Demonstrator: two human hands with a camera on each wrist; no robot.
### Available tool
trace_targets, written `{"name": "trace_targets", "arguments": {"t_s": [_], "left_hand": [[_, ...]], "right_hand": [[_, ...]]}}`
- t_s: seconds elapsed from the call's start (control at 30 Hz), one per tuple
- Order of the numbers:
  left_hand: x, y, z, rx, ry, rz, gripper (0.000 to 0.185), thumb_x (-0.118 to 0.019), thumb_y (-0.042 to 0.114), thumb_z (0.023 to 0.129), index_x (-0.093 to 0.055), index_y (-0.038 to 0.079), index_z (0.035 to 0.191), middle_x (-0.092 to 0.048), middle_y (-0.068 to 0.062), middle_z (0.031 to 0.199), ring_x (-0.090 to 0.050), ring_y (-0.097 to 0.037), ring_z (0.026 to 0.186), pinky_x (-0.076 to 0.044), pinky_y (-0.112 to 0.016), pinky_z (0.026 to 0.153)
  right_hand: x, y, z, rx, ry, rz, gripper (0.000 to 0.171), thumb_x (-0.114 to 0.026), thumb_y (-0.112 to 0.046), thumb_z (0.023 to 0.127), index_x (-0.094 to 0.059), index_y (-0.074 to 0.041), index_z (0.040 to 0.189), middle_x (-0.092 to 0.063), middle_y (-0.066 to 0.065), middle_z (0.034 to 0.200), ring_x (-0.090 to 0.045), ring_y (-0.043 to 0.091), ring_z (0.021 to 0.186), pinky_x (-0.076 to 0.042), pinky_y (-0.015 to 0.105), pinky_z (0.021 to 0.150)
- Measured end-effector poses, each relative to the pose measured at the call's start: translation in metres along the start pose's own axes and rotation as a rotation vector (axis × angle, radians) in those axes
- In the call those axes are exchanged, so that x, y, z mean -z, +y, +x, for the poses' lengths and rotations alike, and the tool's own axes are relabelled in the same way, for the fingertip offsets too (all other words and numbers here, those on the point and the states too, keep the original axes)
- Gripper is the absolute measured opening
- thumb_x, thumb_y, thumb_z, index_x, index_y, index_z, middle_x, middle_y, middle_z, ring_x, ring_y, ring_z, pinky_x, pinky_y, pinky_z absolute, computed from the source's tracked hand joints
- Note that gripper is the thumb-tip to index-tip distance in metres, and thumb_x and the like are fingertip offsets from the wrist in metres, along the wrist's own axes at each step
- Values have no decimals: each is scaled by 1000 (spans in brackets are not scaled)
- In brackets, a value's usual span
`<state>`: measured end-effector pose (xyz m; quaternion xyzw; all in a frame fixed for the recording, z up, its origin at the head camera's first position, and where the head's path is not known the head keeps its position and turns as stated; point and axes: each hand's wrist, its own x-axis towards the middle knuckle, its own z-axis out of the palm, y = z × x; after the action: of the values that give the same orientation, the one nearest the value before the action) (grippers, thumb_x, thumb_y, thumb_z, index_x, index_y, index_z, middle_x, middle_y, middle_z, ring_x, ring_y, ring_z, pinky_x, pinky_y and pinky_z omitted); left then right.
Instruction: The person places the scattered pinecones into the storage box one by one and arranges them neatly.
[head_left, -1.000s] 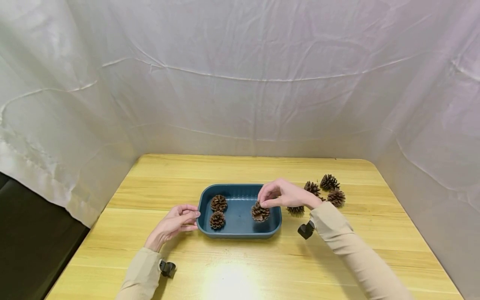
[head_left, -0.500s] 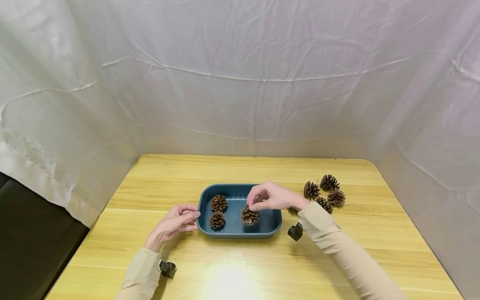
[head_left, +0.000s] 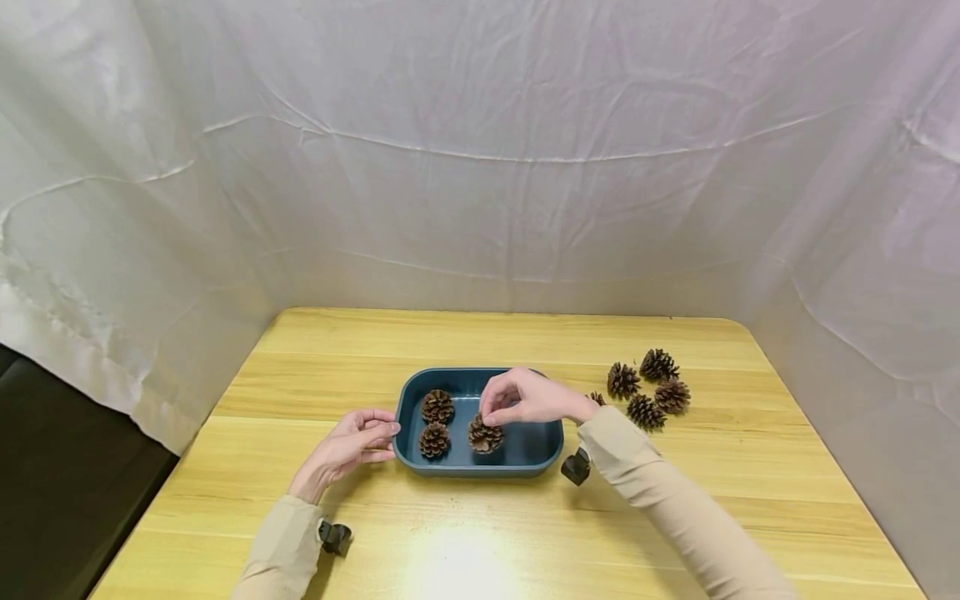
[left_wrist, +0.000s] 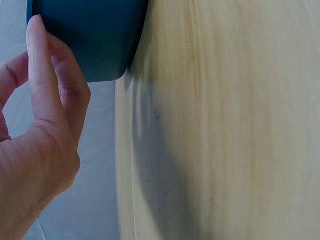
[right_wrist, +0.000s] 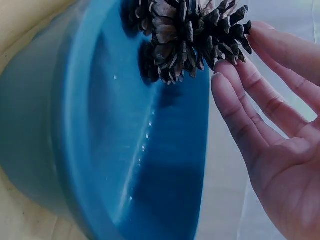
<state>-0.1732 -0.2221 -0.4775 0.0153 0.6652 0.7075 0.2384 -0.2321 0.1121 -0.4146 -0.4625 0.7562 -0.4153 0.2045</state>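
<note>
In the head view a dark blue rectangular tray [head_left: 457,470] stands on the table. Its left end is held by my left hand [head_left: 348,446]; the left wrist view shows a fingertip [left_wrist: 36,22] at the rim. My right hand [head_left: 528,398] is over the tray, its fingertips pinching a brown pine cone [head_left: 485,437] by its top. This pine cone [right_wrist: 225,32] overlaps others in the right wrist view. Inside the tray's left part lie two pine cones, one farther back [head_left: 437,407] and one nearer [head_left: 434,440].
Right of the tray several loose pine cones [head_left: 647,412] are grouped on the wooden table [head_left: 720,500]. Another pine cone [head_left: 597,398] is partly hidden by my right wrist. Pale cloth [head_left: 487,208] hangs behind and at both sides. A black surface [head_left: 67,467] is at the left.
My right hand has moved left over the tray with the pine cone, toward the two lying there. More of the loose pine cones show on the right. My left hand stays at the tray's end.
</note>
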Motion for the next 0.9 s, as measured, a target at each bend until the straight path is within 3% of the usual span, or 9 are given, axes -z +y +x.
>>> {"name": "trace_targets", "arguments": {"t_s": [0.27,0.67,0.9], "left_hand": [[0,0,0,4,1,-3,30,-57,7,99,-46,-8,123,-61,1,95,-66,-8,76,-63,-21,74],[0,0,1,4,7,20,38,-57,8,100,-42,-12,128,-61,1,96,-66,-8,76,-63,-21,74],[0,-1,1,5,8,12,34,-57,7,99,-44,-9,126,-61,1,96,-66,-8,76,-63,-21,74]], "right_hand": [[-7,1,7,-48,-15,-13,8,-69,-11,95,-74,-5,98,-71,11,104,-67,6,87,-62,28,82],[-15,5,13,-46,-36,-16,8,-70,-10,94,-74,-5,97,-71,11,101,-68,6,86,-62,25,83],[-20,7,17,-44,-36,-27,7,-71,-10,94,-75,-6,97,-72,11,101,-68,4,86,-62,23,82]]}}
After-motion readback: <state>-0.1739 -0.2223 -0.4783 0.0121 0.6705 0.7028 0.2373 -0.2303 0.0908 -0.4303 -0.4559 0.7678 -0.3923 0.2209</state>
